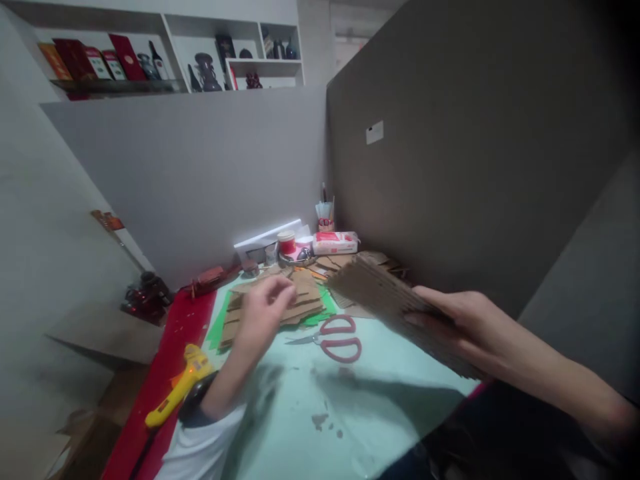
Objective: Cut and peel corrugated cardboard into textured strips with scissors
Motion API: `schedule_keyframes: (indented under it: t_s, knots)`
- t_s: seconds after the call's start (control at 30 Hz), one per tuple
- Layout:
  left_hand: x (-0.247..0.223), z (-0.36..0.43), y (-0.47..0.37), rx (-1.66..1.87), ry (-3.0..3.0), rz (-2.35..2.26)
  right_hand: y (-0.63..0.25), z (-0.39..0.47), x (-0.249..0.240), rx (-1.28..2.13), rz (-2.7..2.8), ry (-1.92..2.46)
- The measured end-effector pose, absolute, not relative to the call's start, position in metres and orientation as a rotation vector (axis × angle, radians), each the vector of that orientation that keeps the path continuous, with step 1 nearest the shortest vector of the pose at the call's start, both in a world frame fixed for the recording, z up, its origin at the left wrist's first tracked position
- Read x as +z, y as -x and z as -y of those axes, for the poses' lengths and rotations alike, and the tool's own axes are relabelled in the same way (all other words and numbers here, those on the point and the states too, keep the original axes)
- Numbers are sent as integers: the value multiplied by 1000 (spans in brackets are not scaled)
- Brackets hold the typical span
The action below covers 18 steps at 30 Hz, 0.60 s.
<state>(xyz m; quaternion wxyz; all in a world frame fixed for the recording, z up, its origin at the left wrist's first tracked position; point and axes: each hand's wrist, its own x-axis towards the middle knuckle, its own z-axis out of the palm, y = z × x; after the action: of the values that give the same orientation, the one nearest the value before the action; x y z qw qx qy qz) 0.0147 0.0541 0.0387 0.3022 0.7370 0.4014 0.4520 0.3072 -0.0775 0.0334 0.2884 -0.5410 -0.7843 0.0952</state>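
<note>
My right hand point(465, 327) grips a brown corrugated cardboard piece point(390, 300), which it holds tilted above the table's right side, thumb on top. My left hand point(267, 303) hovers over a pile of cut cardboard pieces point(305, 303) with its fingers loosely curled. A gap shows between its thumb and forefinger, and nothing is visible in it; whether it touches the pile is unclear. Between the hands, red-handled scissors point(340, 339) lie on the pale green tabletop point(295, 413), blades pointing left and slightly parted.
A yellow glue gun point(180, 387) lies on the red strip point(173, 347) left of my forearm. Behind the pile stand a red cup point(287, 242), a tissue pack point(335, 243) and a pen holder point(325, 217). Grey partitions point(225, 167) enclose the back and right.
</note>
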Motion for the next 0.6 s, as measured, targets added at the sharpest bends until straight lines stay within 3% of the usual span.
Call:
schedule_keyframes:
  t_s: [0.23,0.4,0.6]
  knots:
    - [-25,-50,-56,366,-2586,-1216,-315,88,6,224,2047,1549]
    - [-41,-50,-68,143,-2710,-1288,-312,94,11,163,2009,1552]
    - [-34,-55,-73,-19,-2746,-1271,-314,90,50,17,1924,1557]
